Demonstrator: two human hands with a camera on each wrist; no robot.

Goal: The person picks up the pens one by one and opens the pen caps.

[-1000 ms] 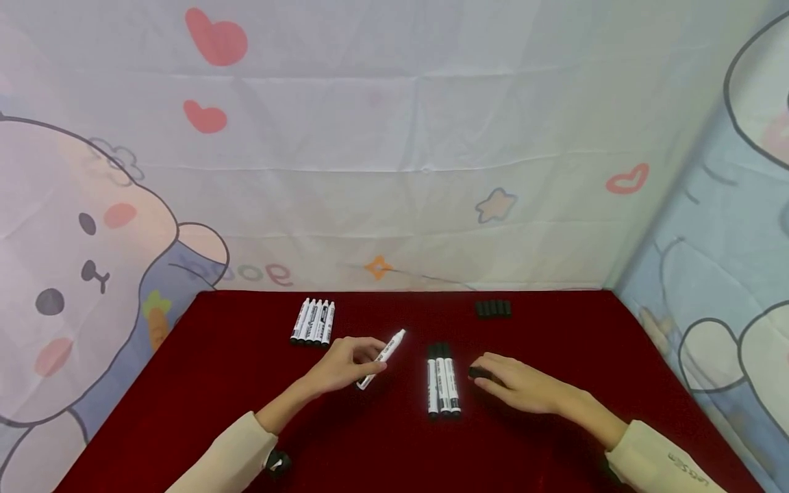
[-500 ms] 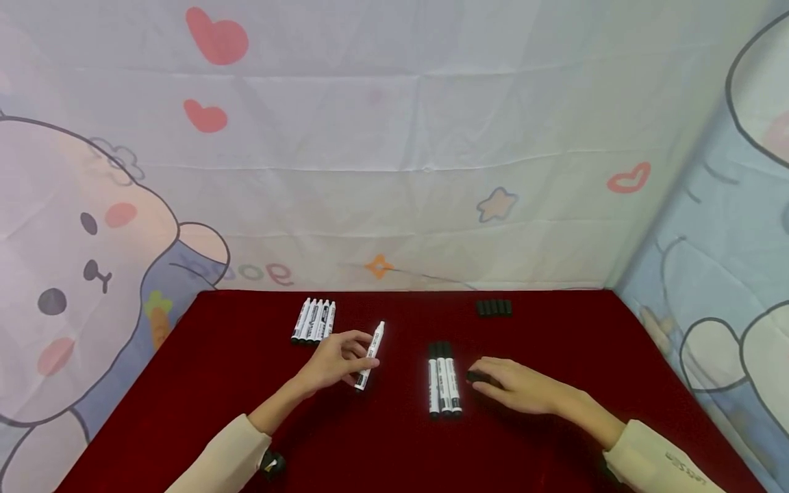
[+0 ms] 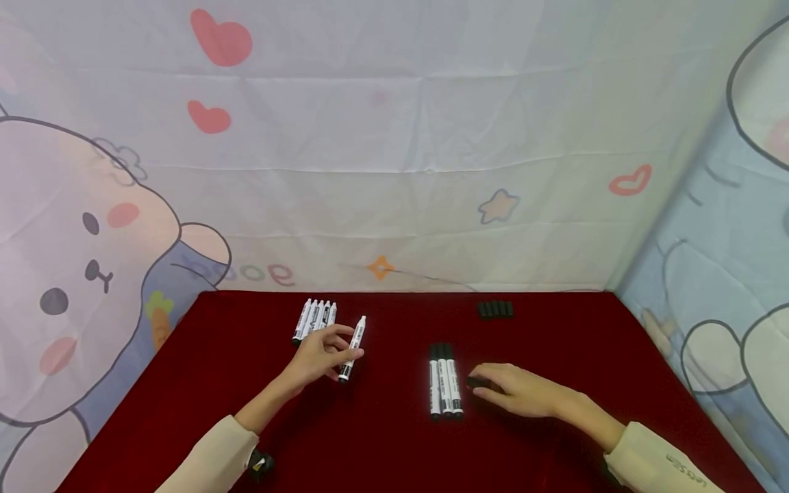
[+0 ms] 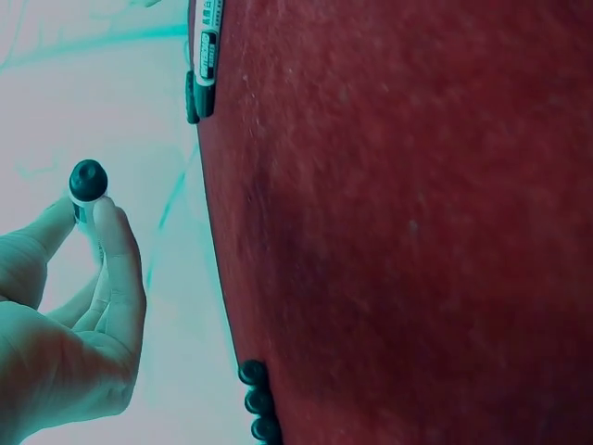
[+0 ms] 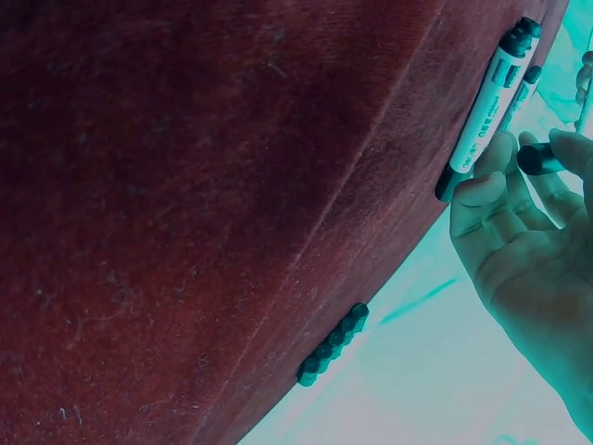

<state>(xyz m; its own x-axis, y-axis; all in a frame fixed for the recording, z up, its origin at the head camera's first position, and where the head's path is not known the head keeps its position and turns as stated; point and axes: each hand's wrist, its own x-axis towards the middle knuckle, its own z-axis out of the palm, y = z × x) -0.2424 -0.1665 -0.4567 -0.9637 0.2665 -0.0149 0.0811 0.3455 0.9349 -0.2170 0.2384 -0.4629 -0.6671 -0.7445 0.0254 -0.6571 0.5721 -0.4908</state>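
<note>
My left hand (image 3: 317, 357) pinches a white marker (image 3: 353, 348) between thumb and fingers, above the table. The marker leans slightly, its bare white tip up; its black end (image 4: 88, 181) faces the left wrist camera. My right hand (image 3: 520, 390) holds a small black marker cap (image 5: 536, 158) between thumb and fingers, apart from the marker. Between the hands, three capped markers (image 3: 445, 387) lie side by side, black caps pointing away from me. Just behind my left hand is a row of several uncapped markers (image 3: 313, 318), partly hidden by its fingers.
A short row of several black caps (image 3: 495, 309) lies at the back right of the red-covered table (image 3: 394, 452). A printed cloth (image 3: 394, 150) hangs along the back edge, and another cloth side (image 3: 727, 329) stands at the right.
My left hand has moved left with the marker, towards the uncapped row, and the marker stands steeper than before. My right hand, still with the cap, has shifted only slightly towards me.
</note>
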